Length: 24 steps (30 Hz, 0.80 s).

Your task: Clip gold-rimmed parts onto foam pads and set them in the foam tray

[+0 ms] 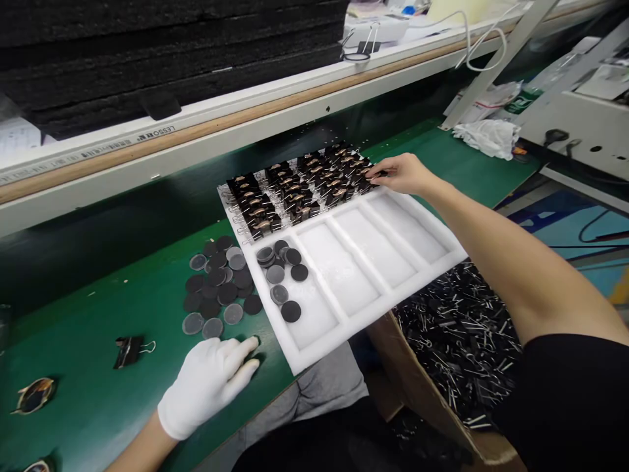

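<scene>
My right hand (399, 174), bare, reaches to the right end of several rows of black binder clips (295, 190) with gold-coloured pieces in them. Its fingers pinch what looks like one of these clips, partly hidden by the fingers. The rows fill the far part of a white foam tray (339, 324). My left hand (209, 380), in a white glove with thumb and index fingertip bare, rests on the green table, thumb and index stretched out and holding nothing. Beyond it lie loose black and grey discs (227, 294); more discs (291, 311) sit in the tray's near left compartment.
Below the tray at right stands a cardboard box (417, 373) full of black binder clips. A single binder clip (128, 351) and a gold-rimmed round piece (35, 396) lie on the table (88, 301) at left. A shelf edge (236, 111) runs above the back.
</scene>
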Each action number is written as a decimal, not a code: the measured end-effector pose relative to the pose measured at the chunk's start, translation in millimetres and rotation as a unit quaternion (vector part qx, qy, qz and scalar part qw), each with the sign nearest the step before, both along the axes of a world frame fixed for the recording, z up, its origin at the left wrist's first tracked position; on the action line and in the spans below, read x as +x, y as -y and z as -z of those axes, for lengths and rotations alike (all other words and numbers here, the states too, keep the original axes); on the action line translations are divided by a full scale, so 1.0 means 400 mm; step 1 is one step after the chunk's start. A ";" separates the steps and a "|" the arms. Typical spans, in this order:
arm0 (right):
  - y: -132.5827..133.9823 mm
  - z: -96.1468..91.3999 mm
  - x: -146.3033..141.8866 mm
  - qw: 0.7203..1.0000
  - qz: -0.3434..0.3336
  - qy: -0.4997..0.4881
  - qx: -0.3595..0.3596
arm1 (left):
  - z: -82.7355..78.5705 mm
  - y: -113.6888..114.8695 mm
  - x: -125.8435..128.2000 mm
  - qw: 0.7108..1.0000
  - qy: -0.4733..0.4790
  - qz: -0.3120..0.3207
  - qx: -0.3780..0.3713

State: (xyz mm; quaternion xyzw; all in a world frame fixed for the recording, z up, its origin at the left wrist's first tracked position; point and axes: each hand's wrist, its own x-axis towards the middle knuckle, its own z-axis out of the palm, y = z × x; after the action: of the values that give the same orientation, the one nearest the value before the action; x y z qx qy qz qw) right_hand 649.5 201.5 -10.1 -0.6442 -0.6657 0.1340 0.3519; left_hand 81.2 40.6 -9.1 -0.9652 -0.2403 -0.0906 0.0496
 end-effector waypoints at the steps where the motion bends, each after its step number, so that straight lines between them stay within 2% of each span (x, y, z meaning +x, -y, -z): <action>1: 0.002 0.003 -0.004 1.000 0.005 -0.008 0.006 | 0.000 0.000 0.002 1.000 -0.002 -0.001 -0.001; 4: 0.008 0.012 -0.022 1.000 -0.004 -0.007 0.016 | 0.005 -0.005 0.007 1.000 -0.002 -0.003 0.001; 6: 0.014 0.012 -0.029 0.999 0.013 -0.010 0.035 | 0.008 -0.015 0.007 1.000 0.000 -0.007 0.003; 8: 0.033 0.010 -0.024 0.993 0.074 -0.040 0.083 | 0.004 -0.020 0.002 1.000 0.001 -0.011 0.009; 10: 0.085 0.013 0.002 0.973 0.153 -0.104 0.138 | -0.006 -0.003 -0.007 0.999 -0.004 -0.008 0.033; 11: 0.130 0.020 0.022 0.960 0.189 -0.135 0.159 | -0.011 0.019 -0.010 0.999 -0.009 -0.005 0.046; 13: 0.263 0.050 0.067 0.940 0.258 -0.150 0.167 | -0.014 0.089 -0.008 0.999 -0.007 0.008 0.046; 14: 0.350 0.073 0.087 0.934 0.293 -0.133 0.157 | -0.010 0.133 0.001 1.000 0.005 0.016 0.020; 16: 0.545 0.126 0.108 0.922 0.363 -0.077 0.114 | 0.012 0.221 0.046 0.990 0.074 0.063 -0.105; 18: 0.736 0.183 0.100 0.905 0.418 -0.049 0.057 | 0.047 0.290 0.144 0.959 0.140 0.085 -0.231; 20: 0.885 0.236 0.075 0.891 0.452 -0.032 -0.019 | 0.084 0.325 0.305 0.915 0.202 0.066 -0.344; 22: 0.975 0.282 0.051 0.881 0.464 -0.025 -0.092 | 0.117 0.328 0.513 0.856 0.174 0.069 -0.482; 24: 1.006 0.316 0.038 0.873 0.462 -0.028 -0.152 | 0.147 0.304 0.728 0.806 0.164 -0.005 -0.568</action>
State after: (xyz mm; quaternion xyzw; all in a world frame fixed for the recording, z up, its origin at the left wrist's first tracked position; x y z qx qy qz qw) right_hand 664.9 -200.8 -136.7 -0.9199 -0.2534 0.0736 0.2900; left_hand 372.4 -81.1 -67.7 -0.7901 -0.2585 -0.0948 -0.5477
